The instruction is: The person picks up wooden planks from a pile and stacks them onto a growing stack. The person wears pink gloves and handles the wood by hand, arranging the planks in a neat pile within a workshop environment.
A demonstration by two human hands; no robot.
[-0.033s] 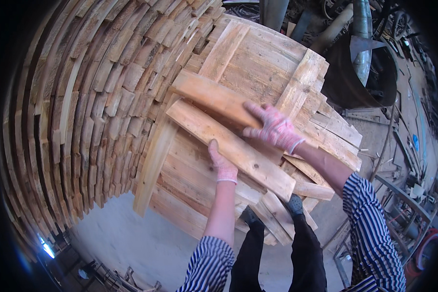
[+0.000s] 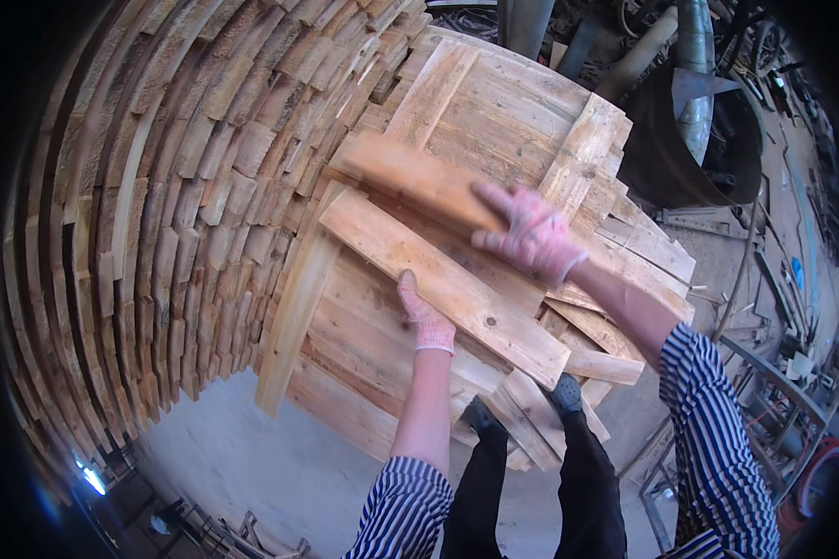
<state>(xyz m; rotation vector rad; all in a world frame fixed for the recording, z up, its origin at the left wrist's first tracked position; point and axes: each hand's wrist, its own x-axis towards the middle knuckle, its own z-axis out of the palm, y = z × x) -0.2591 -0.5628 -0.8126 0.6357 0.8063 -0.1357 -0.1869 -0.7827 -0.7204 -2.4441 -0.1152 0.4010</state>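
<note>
Nearest, the left hand (image 2: 427,321), gloved, has the knotted plank (image 2: 447,284) from its 6 o'clock edge, thumb on top; its other fingers are hidden underneath. The plank points from 10 to 4 o'clock. Just beyond, towards 1 o'clock, the gloved right hand (image 2: 536,238) appears part-closed around the near end of a blurred plank (image 2: 419,182). Handling two planks side by side seems the step in hand; the next move calls for steady grips and clear ends. Beneath lie battened boards (image 2: 499,130); a plank stack (image 2: 205,168) rises at 10 o'clock.
</note>
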